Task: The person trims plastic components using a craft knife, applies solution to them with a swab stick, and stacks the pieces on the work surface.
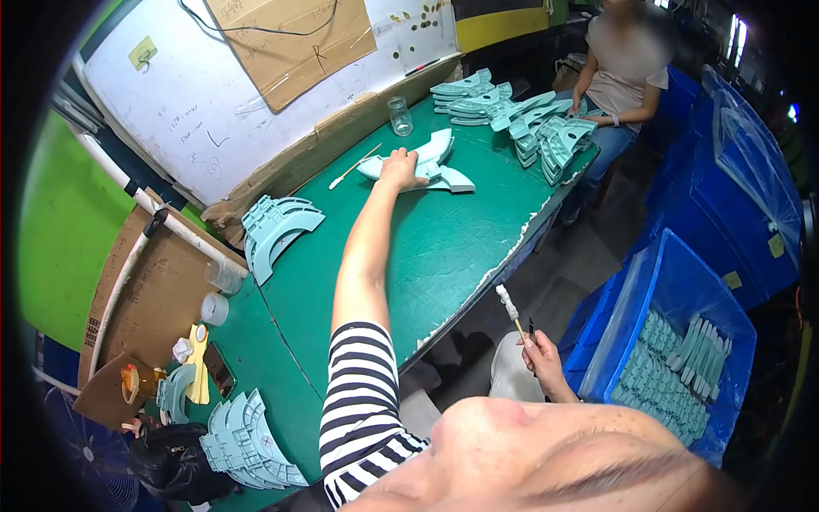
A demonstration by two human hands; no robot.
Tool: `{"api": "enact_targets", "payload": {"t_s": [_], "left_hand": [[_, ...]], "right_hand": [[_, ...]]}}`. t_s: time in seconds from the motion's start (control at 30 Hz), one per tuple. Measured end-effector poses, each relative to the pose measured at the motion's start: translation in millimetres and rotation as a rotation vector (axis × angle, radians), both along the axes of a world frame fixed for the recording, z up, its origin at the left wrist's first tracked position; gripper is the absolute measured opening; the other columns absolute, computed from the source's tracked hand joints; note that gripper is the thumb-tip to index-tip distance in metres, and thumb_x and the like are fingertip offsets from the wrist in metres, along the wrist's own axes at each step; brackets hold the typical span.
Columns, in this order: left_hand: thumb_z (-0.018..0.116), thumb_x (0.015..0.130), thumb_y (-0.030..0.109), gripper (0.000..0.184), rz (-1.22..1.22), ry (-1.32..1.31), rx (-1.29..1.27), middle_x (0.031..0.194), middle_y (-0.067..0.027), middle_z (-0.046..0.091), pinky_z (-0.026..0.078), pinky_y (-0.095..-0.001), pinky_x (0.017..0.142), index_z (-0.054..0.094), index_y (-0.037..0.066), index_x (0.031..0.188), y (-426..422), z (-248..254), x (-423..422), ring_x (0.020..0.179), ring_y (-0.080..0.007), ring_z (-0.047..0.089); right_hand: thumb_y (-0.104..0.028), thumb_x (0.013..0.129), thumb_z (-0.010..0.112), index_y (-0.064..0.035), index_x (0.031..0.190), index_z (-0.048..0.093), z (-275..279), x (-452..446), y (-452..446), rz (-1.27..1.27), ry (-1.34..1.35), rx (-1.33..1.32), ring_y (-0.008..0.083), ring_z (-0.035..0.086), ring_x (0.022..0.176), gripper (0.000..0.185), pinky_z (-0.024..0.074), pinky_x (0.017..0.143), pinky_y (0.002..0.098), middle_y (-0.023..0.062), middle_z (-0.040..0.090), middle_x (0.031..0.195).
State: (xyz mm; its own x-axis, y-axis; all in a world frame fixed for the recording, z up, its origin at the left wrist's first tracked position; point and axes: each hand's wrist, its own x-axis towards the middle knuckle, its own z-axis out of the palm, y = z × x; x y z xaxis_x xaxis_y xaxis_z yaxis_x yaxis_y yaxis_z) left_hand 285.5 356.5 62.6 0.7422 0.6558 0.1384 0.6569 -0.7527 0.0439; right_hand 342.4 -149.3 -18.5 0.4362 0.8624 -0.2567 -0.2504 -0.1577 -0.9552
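My left hand, its arm in a striped sleeve, reaches across the green table and grips a pale-green curved plastic part. Other pale-green pieces lie against it; whether they are joined I cannot tell. My right hand is closed round a wooden swab stick with a lumpy white tip, held up past the table's edge. A slim dark tool also shows at those fingers, its kind unclear. Another swab lies on the table left of my left hand, and a glass jar stands beyond it.
Pale-green parts are piled at the far end, with more stacks at left and near left. A seated person is at the far right. Blue bins stand on the right, one holding many parts. The green table has a chipped edge.
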Motion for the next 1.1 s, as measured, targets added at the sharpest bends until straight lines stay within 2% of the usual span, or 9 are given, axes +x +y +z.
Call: {"api": "enact_targets", "payload": {"t_s": [0.07, 0.17, 0.2, 0.37, 0.43, 0.5, 0.6, 0.83, 1.1], "left_hand": [[0.082, 0.064, 0.038, 0.069, -0.123, -0.124, 0.165, 0.108, -0.0218, 0.051, 0.045, -0.045, 0.086, 0.052, 0.001, 0.114, -13, -7, -13, 0.102, -0.0386, 0.048], [0.079, 0.065, 0.032, 0.063, -0.209, -0.22, 0.241, 0.108, -0.0224, 0.051, 0.044, -0.0454, 0.086, 0.051, -0.003, 0.11, -53, 13, -45, 0.101, -0.0371, 0.048], [0.077, 0.066, 0.03, 0.061, -0.239, -0.4, 0.232, 0.106, -0.024, 0.05, 0.044, -0.0451, 0.086, 0.05, -0.004, 0.109, -70, 21, -58, 0.097, -0.0381, 0.048], [0.064, 0.086, 0.039, 0.056, -0.009, -1.144, -0.963, 0.11, -0.0106, 0.053, 0.046, -0.0391, 0.087, 0.044, 0.001, 0.122, -177, 58, -150, 0.102, -0.0222, 0.055], [0.056, 0.093, 0.039, 0.05, -0.117, -1.426, -1.454, 0.117, -0.0107, 0.061, 0.054, -0.0366, 0.084, 0.047, 0.005, 0.129, -222, 60, -195, 0.102, -0.022, 0.063], [0.055, 0.093, 0.044, 0.053, -0.131, -1.653, -1.555, 0.122, -0.012, 0.06, 0.052, -0.0405, 0.091, 0.049, 0.006, 0.13, -258, 57, -230, 0.11, -0.0245, 0.06], [0.053, 0.091, 0.051, 0.06, -0.053, -1.789, -1.54, 0.122, -0.0087, 0.06, 0.049, -0.0429, 0.095, 0.048, 0.006, 0.131, -316, 64, -258, 0.111, -0.0239, 0.059], [0.049, 0.095, 0.044, 0.05, 0.07, -1.787, -1.509, 0.121, -0.0077, 0.061, 0.05, -0.0402, 0.091, 0.05, 0.007, 0.128, -376, 43, -307, 0.107, -0.0224, 0.061], [0.044, 0.095, 0.052, 0.057, 0.254, -1.948, -1.357, 0.119, -0.0059, 0.061, 0.049, -0.0402, 0.091, 0.05, 0.007, 0.129, -413, 16, -310, 0.107, -0.0208, 0.061]], "right_hand": [[-0.023, 0.099, 0.049, -0.0055, 0.095, 0.057, 6, 0, -3, 0.002, -0.011, 0.013, 0.0013, 0.037, 0.053, 0.019, 0.0285, 0.048, 0.0174, -0.0059, 0.044, 0.062], [-0.023, 0.099, 0.049, -0.0058, 0.095, 0.057, 13, -2, -11, 0.01, -0.012, 0.042, 0.0011, 0.038, 0.054, 0.02, 0.0288, 0.049, 0.0173, -0.0061, 0.044, 0.063], [-0.023, 0.099, 0.049, -0.0059, 0.095, 0.057, 12, -2, -13, 0.013, -0.009, 0.053, 0.001, 0.038, 0.054, 0.02, 0.0288, 0.049, 0.0172, -0.0062, 0.044, 0.063], [-0.025, 0.099, 0.048, -0.0075, 0.095, 0.057, 8, -8, -25, 0.033, -0.063, 0.086, 0.0004, 0.037, 0.053, 0.02, 0.0283, 0.048, 0.0173, -0.0068, 0.044, 0.062], [-0.025, 0.099, 0.048, -0.0074, 0.095, 0.057, 7, -13, -29, 0.059, -0.06, 0.122, 0.0005, 0.037, 0.052, 0.02, 0.0279, 0.048, 0.0172, -0.0067, 0.043, 0.062], [-0.025, 0.099, 0.048, -0.007, 0.096, 0.057, 13, -20, -32, 0.08, -0.051, 0.136, 0.0004, 0.035, 0.052, 0.02, 0.027, 0.048, 0.017, -0.0072, 0.042, 0.062], [-0.025, 0.099, 0.049, -0.0075, 0.096, 0.057, 21, -33, -36, 0.094, -0.026, 0.151, -0.0002, 0.032, 0.052, 0.02, 0.0246, 0.047, 0.0167, -0.0081, 0.04, 0.062], [-0.023, 0.099, 0.048, -0.0055, 0.098, 0.057, 31, -59, -37, 0.184, -0.047, 0.196, 0.0001, 0.031, 0.051, 0.02, 0.023, 0.046, 0.0174, -0.008, 0.038, 0.062], [-0.022, 0.1, 0.047, -0.0042, 0.101, 0.057, 41, -87, -29, 0.27, -0.191, 0.322, 0.0019, 0.038, 0.058, 0.02, 0.0277, 0.053, 0.0184, -0.0042, 0.046, 0.067]]}}
